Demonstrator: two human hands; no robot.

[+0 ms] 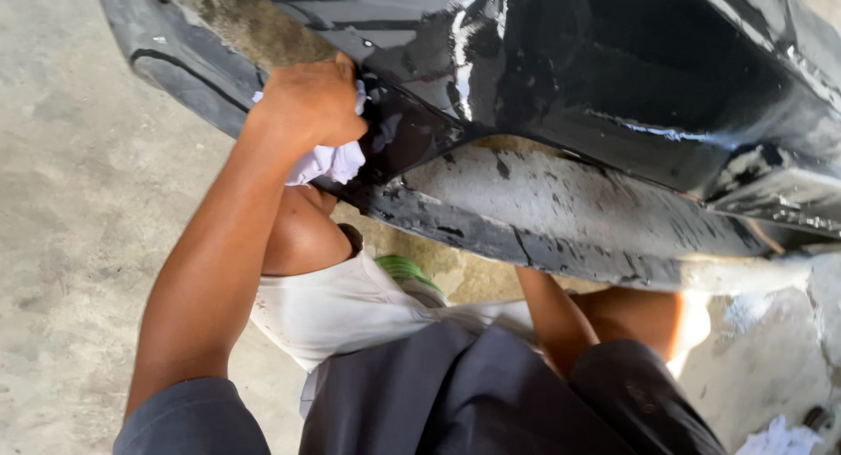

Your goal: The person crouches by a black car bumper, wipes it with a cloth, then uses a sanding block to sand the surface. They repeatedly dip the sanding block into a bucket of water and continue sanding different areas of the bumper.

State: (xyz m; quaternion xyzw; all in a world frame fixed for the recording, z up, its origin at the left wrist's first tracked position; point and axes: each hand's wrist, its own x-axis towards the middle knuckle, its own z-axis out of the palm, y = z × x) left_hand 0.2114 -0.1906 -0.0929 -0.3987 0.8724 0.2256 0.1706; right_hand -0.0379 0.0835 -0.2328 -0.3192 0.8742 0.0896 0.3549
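Looking down from the head camera, I've got my left hand [308,100] up against the black car body [613,78], its grip clamped on a white rag [331,162] that bunches out below the palm and peeks out at the wrist side too. The rag is pressed right onto the glossy black panel, at the edge where the shiny paint meets the dull, scuffed lower trim [561,214] that runs across to the right. That trim is grey and scraped, with dark patches along it, and wet streaks shine on the panel above. My left forearm runs down from the hand towards the bottom left, ending in a dark grey sleeve. My right arm [552,319] goes up under the trim near the middle, and the right hand itself is hidden behind the car, so I cannot tell how its grip stands. Below, I see my knees, white shorts [342,310] and the dark grey shirt, with a bit of green sandal [405,269] between the legs. The concrete floor [70,201] lies bare grey to the left, and another crumpled white rag [778,439] sits on the floor at the bottom right corner, well apart from the hands.
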